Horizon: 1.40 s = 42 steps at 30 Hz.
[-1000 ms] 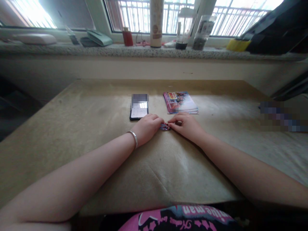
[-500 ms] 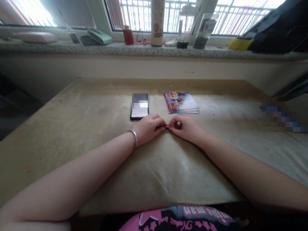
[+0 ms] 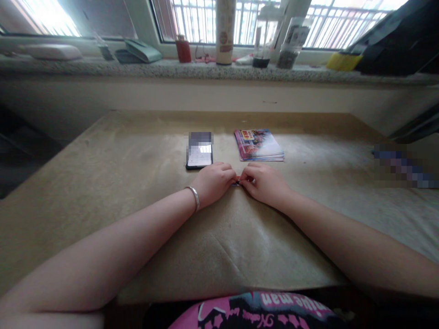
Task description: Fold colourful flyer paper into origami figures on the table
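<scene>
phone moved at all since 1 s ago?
No. The phone lies where it did, same gap left of the card stack, just beyond the left hand pinching a small folded piece.

— What's the room like?
— A wide tan counter with a matte, felt-like top [image 3: 103, 192] runs up to a plain cream wall [image 3: 103, 98]. Above that lies a speckled grey stone windowsill [image 3: 164, 71].
— And the windows?
— White-framed glass panes [image 3: 144, 23] with pale metal railing bars [image 3: 195, 18] outside. Daylight pours in, glaring at far left.
— Anything on the sill?
— A tall cream cylindrical bottle [image 3: 225, 32], a small red jar [image 3: 183, 50] and a flat green case [image 3: 143, 50].
</scene>
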Tool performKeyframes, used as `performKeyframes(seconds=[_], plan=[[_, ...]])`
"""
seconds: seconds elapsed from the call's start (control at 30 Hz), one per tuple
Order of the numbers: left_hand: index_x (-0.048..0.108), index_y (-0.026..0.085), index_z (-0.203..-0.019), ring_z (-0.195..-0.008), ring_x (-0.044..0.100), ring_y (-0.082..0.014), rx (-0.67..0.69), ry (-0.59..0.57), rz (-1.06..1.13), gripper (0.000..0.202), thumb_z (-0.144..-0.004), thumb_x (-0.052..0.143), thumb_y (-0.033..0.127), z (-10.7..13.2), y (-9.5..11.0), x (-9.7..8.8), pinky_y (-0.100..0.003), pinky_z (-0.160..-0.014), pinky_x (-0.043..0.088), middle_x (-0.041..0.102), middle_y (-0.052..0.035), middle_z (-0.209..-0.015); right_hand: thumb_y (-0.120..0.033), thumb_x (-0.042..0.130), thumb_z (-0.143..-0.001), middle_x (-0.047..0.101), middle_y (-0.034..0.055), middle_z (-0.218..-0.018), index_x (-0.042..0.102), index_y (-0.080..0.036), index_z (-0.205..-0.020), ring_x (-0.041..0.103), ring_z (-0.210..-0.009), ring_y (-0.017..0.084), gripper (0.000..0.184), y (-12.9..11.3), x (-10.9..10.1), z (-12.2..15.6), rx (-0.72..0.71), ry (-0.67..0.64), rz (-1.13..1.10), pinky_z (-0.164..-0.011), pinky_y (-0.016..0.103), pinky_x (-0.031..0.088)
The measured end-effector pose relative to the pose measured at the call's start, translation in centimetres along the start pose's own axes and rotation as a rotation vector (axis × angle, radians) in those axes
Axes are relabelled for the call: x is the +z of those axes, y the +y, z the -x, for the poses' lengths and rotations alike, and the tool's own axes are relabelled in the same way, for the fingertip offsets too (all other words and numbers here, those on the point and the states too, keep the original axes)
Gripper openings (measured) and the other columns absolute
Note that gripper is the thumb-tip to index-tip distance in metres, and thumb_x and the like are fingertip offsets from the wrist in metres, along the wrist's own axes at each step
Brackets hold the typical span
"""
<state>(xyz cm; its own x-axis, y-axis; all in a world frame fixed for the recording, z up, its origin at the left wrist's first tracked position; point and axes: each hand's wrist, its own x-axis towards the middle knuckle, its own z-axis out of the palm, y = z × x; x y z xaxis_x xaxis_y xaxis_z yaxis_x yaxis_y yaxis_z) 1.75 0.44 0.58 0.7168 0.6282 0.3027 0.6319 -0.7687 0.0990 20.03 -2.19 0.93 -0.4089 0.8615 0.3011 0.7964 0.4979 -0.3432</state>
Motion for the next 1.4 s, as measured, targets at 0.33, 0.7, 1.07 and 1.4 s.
performKeyframes(seconds=[0.33, 0.7, 1.07, 1.4], plan=[[0.061, 0.015, -0.088, -0.073, 0.057, -0.0141, -0.064, 0.05, 0.199, 0.006, -0.083, 0.059, 0.018, 0.6, -1.1, 0.2, -0.026, -0.069, 0.045, 0.063, -0.0015, -0.077, -0.024, 0.063, -0.076, 0.06, -0.0005, -0.067, 0.068, -0.019, -0.074, 0.05, -0.06, 0.011, 0.007, 1.9, 0.1, -0.2, 0.083, -0.026, -0.323, -0.056, 0.024, 0.037], [0.062, 0.017, -0.093, -0.095, 0.058, -0.015, 0.124, 0.065, 0.4, 0.015, -0.084, 0.061, 0.029, 1.0, -1.1, -0.5, -0.029, -0.083, 0.05, 0.058, -0.0072, -0.107, -0.033, 0.064, -0.072, 0.057, -0.0026, -0.06, 0.06, -0.017, -0.077, 0.049, -0.054, 0.01, 0.017, 2.2, 0.3, -0.1, 0.27, -0.09, -0.67, -0.05, 0.023, 0.036], [0.067, 0.017, -0.081, -0.08, 0.062, -0.0123, -0.033, 0.165, 0.354, 0.009, -0.083, 0.059, 0.021, 0.6, -1.2, 0.4, -0.025, -0.074, 0.05, 0.066, -0.0034, -0.089, -0.029, 0.053, -0.08, 0.058, -0.0028, -0.062, 0.058, -0.019, -0.091, 0.05, -0.054, 0.011, 0.016, 1.9, 0.6, -0.3, 0.224, -0.058, -0.568, -0.053, 0.024, 0.037], [0.068, 0.018, -0.087, -0.08, 0.063, -0.0138, -0.051, 0.141, 0.211, 0.013, -0.086, 0.058, 0.027, 0.7, -1.4, 0.5, -0.025, -0.073, 0.049, 0.068, -0.0031, -0.091, -0.022, 0.058, -0.077, 0.058, 0.002, -0.081, 0.062, -0.019, -0.081, 0.051, -0.066, 0.012, 0.006, 1.6, 0.6, 0.1, -0.033, 0.025, -0.186, -0.061, 0.025, 0.04]])
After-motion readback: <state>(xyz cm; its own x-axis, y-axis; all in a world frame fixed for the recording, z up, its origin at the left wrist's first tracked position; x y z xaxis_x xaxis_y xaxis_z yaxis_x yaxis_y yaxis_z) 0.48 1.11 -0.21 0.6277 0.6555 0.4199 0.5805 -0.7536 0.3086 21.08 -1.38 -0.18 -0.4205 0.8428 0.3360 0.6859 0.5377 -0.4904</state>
